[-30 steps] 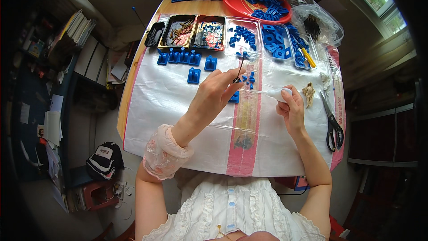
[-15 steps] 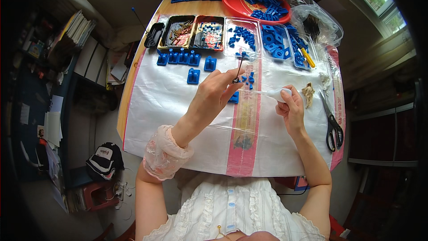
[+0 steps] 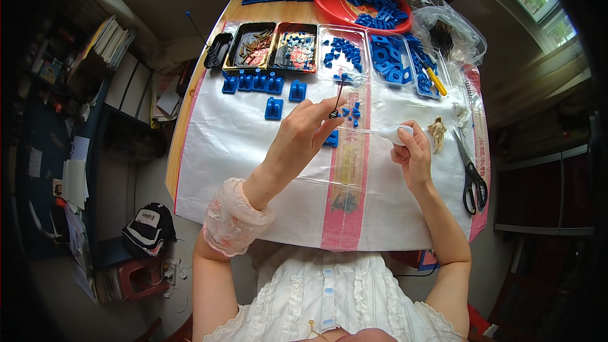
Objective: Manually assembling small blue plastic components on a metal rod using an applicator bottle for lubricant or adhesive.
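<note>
Between the thumb and fingers of my left hand [image 3: 292, 132] is a dark coiled wire spring [image 3: 334, 114], its thin straight end standing up to a small blue tip. My right hand [image 3: 415, 159] is closed round a small white squeeze bottle [image 3: 399, 133], whose thin nozzle points left toward the spring. Below my left fingertips lies a blue plastic base [image 3: 331, 139], partly hidden by the hand. Several small blue pieces [image 3: 356, 111] are scattered just beyond, on the white woven sheet [image 3: 272, 218].
Beyond my hands stand trays of brass pins [image 3: 256, 44], small metal parts [image 3: 299, 49] and blue pieces [image 3: 342, 54]. Assembled blue bases [image 3: 273, 109] sit left. Black-handled scissors [image 3: 473, 190] and a crumpled tan scrap [image 3: 437, 132] lie right. A red basin [image 3: 326, 5] is behind.
The white bottle has turned slightly in my right hand, so more of its side shows. My left hand keeps hold of the spring in nearly the same place.
</note>
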The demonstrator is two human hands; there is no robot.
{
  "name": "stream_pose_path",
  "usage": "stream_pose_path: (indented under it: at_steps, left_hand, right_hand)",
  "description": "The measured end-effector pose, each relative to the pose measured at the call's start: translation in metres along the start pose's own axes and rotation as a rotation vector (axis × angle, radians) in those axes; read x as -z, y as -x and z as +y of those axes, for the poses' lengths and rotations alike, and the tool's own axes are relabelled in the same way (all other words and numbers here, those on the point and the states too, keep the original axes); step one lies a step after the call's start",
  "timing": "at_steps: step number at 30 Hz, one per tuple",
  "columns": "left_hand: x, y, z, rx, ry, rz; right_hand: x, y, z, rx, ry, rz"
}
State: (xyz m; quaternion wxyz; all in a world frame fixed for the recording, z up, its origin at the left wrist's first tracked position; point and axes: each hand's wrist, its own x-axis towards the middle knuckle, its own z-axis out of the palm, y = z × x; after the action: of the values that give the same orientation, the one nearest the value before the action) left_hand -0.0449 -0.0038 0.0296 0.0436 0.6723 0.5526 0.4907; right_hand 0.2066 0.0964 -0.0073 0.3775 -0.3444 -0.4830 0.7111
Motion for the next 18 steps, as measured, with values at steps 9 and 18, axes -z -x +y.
stream_pose_path:
  at_steps: [9,18]
  left_hand:
    - [0.0015,0.0002,0.0010,0.006,-0.006,-0.002]
    - [0.0005,0.0012,-0.0013,0.014,-0.017,-0.017]
  right_hand:
    - [0.0022,-0.0017,0.0014,0.002,-0.009,-0.011]
    - [-0.0006,-0.0010,0.0018,-0.001,-0.001,-0.005]
